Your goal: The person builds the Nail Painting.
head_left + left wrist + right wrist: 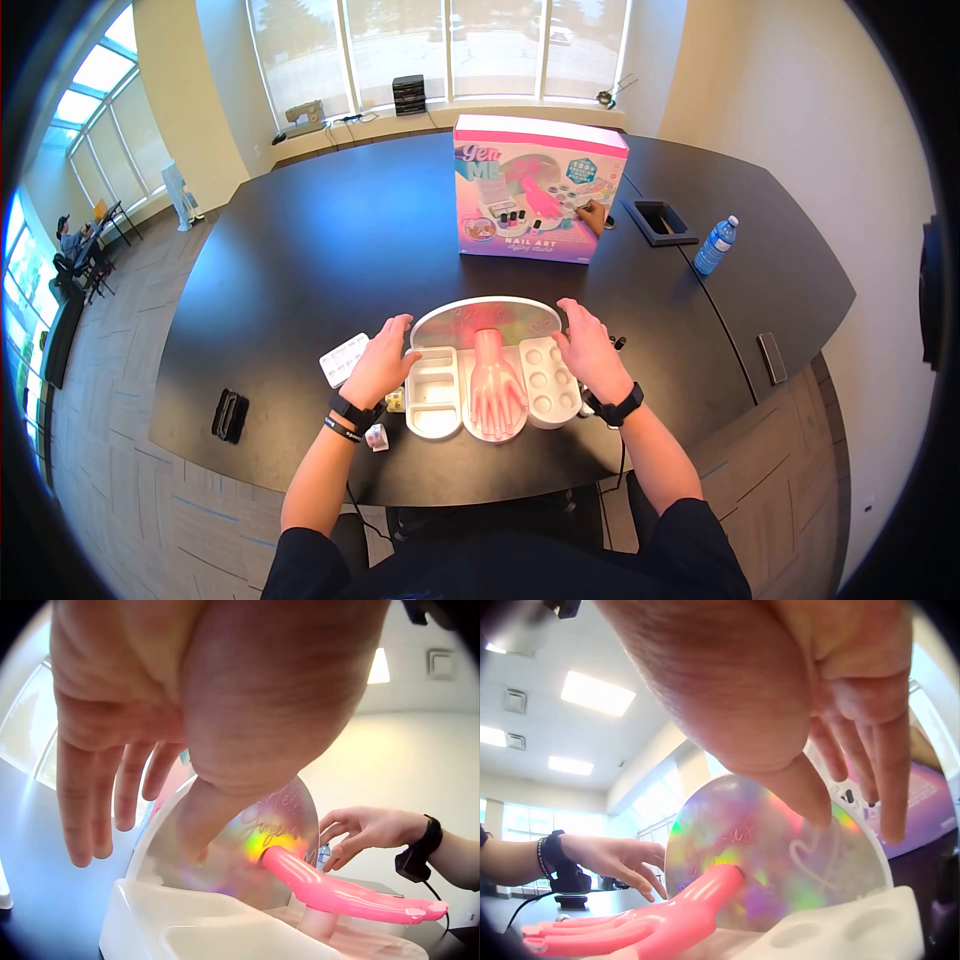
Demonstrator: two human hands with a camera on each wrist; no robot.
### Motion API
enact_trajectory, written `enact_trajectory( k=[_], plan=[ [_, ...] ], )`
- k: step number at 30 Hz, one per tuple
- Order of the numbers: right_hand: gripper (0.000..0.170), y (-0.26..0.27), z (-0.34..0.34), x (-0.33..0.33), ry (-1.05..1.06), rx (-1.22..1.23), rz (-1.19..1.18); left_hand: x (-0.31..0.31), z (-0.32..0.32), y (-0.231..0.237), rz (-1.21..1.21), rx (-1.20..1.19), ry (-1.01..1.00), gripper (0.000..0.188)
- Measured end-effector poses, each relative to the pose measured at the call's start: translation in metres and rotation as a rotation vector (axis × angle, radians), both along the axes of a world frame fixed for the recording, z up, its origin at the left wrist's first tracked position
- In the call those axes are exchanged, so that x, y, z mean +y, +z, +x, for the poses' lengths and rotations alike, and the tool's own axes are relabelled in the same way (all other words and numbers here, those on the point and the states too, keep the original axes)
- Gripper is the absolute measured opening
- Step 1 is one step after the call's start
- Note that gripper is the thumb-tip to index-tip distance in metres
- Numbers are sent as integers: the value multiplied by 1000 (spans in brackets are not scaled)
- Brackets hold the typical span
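A white nail art stand (433,425) sits near the table's front edge, with a sectioned tray at left and a tray of round wells at right. At its centre a pink model hand (492,385) lies palm down, its wrist end at the shiny rainbow backboard (772,855). My left hand (382,358) is at the backboard's left side, fingers extended and thumb overlapping the board in the left wrist view. On the opposite side is my right hand (592,350), fingers loosely straight, its thumb overlapping the board in the right wrist view. Neither hand grips anything.
The nail art box (535,190) stands upright behind the stand. Further right are a recessed table box (660,222), a water bottle (716,246) and a phone (771,358). A white card (344,360) and a black case (230,416) lie at left.
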State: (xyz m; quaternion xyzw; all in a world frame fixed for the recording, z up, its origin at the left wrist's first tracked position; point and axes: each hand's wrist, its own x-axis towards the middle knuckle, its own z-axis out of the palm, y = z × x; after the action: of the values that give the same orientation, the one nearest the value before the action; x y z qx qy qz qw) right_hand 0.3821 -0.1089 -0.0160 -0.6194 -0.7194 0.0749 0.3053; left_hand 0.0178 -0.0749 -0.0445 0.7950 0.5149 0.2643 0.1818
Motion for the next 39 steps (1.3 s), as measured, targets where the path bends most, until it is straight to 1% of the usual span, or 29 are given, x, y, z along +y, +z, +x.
enact_trajectory(
  k=[2, 5, 6, 7, 8, 9, 10, 11, 12, 14, 15, 16, 18, 19, 20, 24, 26, 30, 33, 35, 39],
  plan=[
    [52, 3, -2, -6, 23, 36, -4, -7, 1, 6, 8, 19, 3, 64],
    [50, 15, -8, -21, 36, 69, 18, -23, 4, 9, 55, -30, 41, 65],
    [50, 18, -9, -25, 36, 69, 19, -29, 4, 9, 93, -52, 59, 61],
    [46, 21, -9, -30, 48, 68, 16, -36, 4, 11, 130, -74, 77, 56],
    [43, 21, -10, -33, 59, 67, 13, -42, 4, 15, 130, -74, 75, 56],
    [43, 19, -9, -36, 58, 67, 13, -49, 3, 20, 112, -22, 63, 52],
    [40, 16, -9, -40, 109, 38, -19, -57, 3, 25, 94, 30, 52, 48],
    [38, 13, -8, -43, 160, 10, -51, -64, 5, 27, 117, 11, 44, 37],
    [38, 10, -8, -47, 160, 10, -52, -71, 5, 29, 116, 11, 44, 37],
    [34, 7, -8, -55, 175, 14, -111, -81, 5, 33, 62, 61, -42, 33],
    [34, 6, -6, -57, 177, 13, -112, -85, 6, 33, 46, 41, -58, 29],
    [33, 4, -2, -60, 173, 26, -118, -90, 7, 34, 45, 40, -56, 29],
    [32, 6, 5, -65, 172, 39, -123, -98, 8, 35, 5, 16, -178, 28],
    [31, 10, 7, -69, 156, 28, -158, -102, 10, 35, -11, 12, -192, 26],
    [30, 11, 11, -73, 138, 18, -194, -105, 11, 34, -12, 13, -192, 26],
    [28, 5, 27, -84, 139, 14, -173, -116, 17, 29, -38, -16, -207, 25],
    [28, 11, 32, -90, 107, 75, -242, -120, 20, 26, -29, 10, -212, 25],
    [28, -1, 49, -96, 90, 73, -203, -125, 25, 11, -9, 36, -240, 26],
    [27, 2, 52, -102, 78, 95, -213, -130, 27, 5, -15, 60, -232, 27],
    [29, 2, 53, -105, 44, 103, -269, -132, 28, 1, -20, 43, -225, 28],
    [31, -2, 54, -108, 42, 114, -273, -135, 30, -5, -36, 39, -219, 27]
  ],
)
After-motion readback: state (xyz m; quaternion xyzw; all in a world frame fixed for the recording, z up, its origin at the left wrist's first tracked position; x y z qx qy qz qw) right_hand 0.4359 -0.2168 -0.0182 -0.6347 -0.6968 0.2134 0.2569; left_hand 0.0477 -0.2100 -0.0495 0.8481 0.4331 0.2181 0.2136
